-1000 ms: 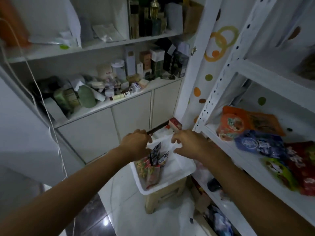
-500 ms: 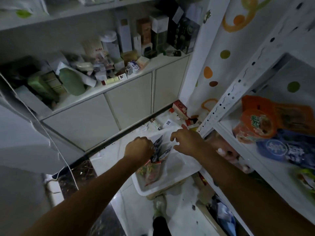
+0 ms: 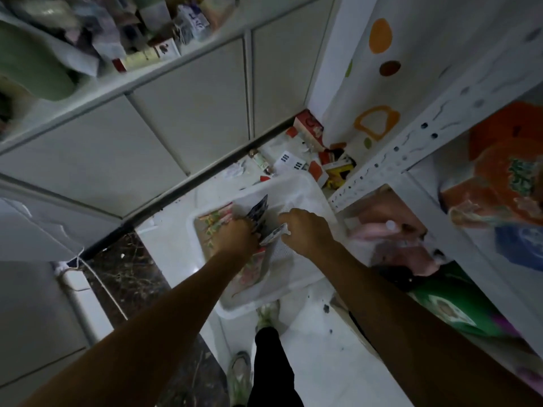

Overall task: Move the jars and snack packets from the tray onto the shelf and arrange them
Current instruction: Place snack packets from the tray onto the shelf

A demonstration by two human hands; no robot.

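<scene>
Dark snack packets (image 3: 259, 211): upright bunch in the white tray (image 3: 233, 312), gripped at the lower end by the left hand (image 3: 238, 234).
Small packet (image 3: 274, 235): pinched at its edge by the right hand (image 3: 305, 230), over the tray.
Flowered packets (image 3: 212, 227): flat on the tray floor.
Handling, judged: light, soft, crinkly, slippery film; contents crushable; take by the sealed seams.
Shelf (image 3: 411, 148): just right, holding an orange packet (image 3: 505, 171).
</scene>
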